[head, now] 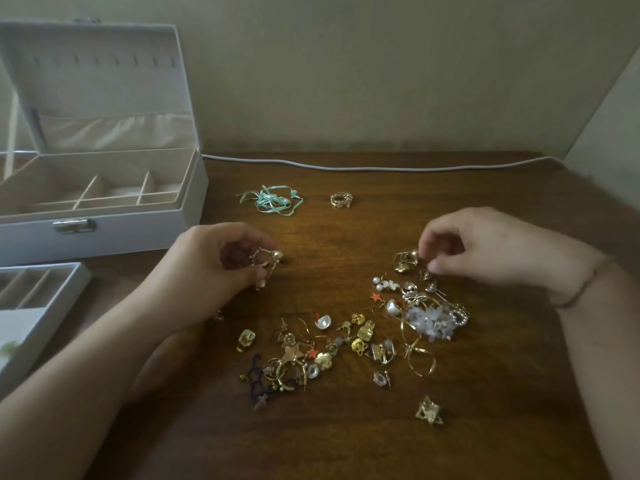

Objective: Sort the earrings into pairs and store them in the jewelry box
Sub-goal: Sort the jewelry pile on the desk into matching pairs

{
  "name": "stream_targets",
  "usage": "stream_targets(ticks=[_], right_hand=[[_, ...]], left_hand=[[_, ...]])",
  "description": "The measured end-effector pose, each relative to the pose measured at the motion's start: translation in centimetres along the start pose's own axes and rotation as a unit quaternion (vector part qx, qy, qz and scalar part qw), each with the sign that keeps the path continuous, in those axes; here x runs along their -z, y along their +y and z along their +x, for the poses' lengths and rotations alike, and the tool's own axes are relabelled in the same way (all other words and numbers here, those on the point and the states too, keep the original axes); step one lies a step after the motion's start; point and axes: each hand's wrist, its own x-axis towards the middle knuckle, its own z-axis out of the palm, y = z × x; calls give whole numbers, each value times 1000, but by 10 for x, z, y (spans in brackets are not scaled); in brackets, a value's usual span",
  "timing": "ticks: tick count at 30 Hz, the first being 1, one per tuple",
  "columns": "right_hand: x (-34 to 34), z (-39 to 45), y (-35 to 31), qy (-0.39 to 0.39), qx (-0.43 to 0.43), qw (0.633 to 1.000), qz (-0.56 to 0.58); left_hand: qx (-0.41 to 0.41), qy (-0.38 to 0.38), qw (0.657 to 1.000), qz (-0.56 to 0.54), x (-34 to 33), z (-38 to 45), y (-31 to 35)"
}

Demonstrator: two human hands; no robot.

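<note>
Left of the earring pile (346, 341), the left hand (211, 268) is gripping a pearl hoop earring (265, 259) in curled fingers, while the right hand (485, 247) is pinching a gold earring (407, 259) at the pile's far edge.

A loose heap of mostly gold earrings (349, 341) is lying scattered across the near middle of the table. A white jewelry box (104, 216) is sitting at far left, lid standing open, its divided compartments seemingly empty.

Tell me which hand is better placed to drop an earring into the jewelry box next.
Left. The left hand already holds a gold pearl-tipped hoop earring and lies nearer the open white jewelry box; the right hand is pinching at the pile.
</note>
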Motion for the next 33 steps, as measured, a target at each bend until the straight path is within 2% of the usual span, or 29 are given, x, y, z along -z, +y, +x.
stream_targets(ticks=[3, 7, 14, 17, 20, 23, 26, 28, 33], right_hand=[[-10, 9, -2, 63, 8, 998, -31], [-22, 13, -11, 39, 38, 998, -35], [-25, 4, -34, -41, 93, 995, -15], [-22, 0, -38, -77, 102, 992, -13], [-19, -4, -42, -50, 115, 992, -14], [-24, -10, -56, 36, 183, 982, -35], [-36, -16, -80, -22, 253, 966, -56], [-42, -17, -89, -75, 265, 958, -86], [-40, -17, -84, -81, 241, 962, -98]], left_hand=[[-4, -4, 1000, -7, 1, 0, 2], [0, 3, 1000, -31, 6, 1, 1], [62, 38, 985, -158, 18, 3, -6], [72, 23, 973, -217, 21, 3, -7], [67, -8, 964, -257, 23, 1, -5], [58, -27, 968, -244, 23, 0, -2], [51, -50, 972, -225, 24, 0, -2], [50, -69, 975, -206, 24, 0, -2], [38, -141, 976, -161, 25, -1, -4]])
